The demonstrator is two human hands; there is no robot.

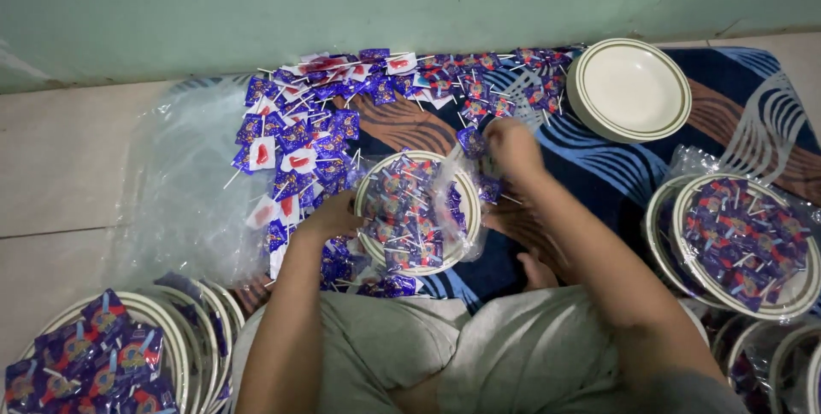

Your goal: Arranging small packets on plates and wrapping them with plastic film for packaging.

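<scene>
While sitting cross-legged on a patterned blue mat, a person is working over a plate heaped with purple-wrapped lollipops, the landmark at the middle of the scene. The left hand is resting against the plate's left rim, fingers curled around the edge and steadying it. The right hand is reaching just beyond the plate's upper right rim, fingers pinched together on what looks like a lollipop wrapper or the clear plastic draped over the plate; which of the two it is gripping cannot be told from here.

A loose heap of lollipops is lying spread behind and to the left of the plate, against the green wall. An empty white plate is sitting well to the upper right. To the right of the central plate, a filled plate wrapped in clear film is standing finished, and more filled plates are stacked at the lower left.

Judging by this, the filling of the central plate is appearing nearly complete, and the covering stage is under way. The next move is calling for a firm hold on the rim by the left hand while the right is drawing the thin film taut without spilling the sticks.
</scene>
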